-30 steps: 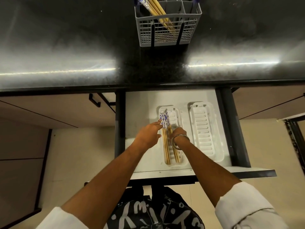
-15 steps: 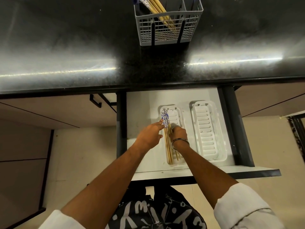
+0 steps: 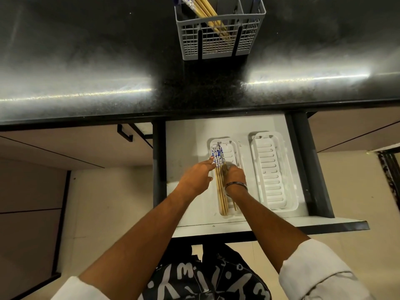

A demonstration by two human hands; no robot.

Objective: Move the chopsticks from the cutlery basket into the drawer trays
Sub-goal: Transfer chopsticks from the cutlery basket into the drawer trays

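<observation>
Chopsticks point(image 3: 220, 187): a bundle lies lengthwise in the left tray point(image 3: 234, 148) of the open drawer point(image 3: 186, 148), blue-patterned ends toward the drawer's back, plain wooden tips near its front edge. They sit along the tray's left side.

Left hand point(image 3: 195, 179): fingers extended, fairly straight, fingertips touching the bundle's left side at the patterned ends. Not wrapped around anything.

Right hand point(image 3: 234, 176): over the left tray, just right of the bundle, fingers curled down onto the sticks; looks like it pinches one or two of them, exact grip partly hidden by the knuckles. Metal bangle point(image 3: 236, 185) on that wrist.

Right tray point(image 3: 270, 169) sits beside the left tray, nearer the drawer's right wall.

Cutlery basket point(image 3: 218, 37) stands on the dark countertop point(image 3: 86, 61) at its far edge, above the drawer. More chopsticks point(image 3: 207, 14) lean in the basket's left compartment, tilted, patterned ends up-left.
</observation>
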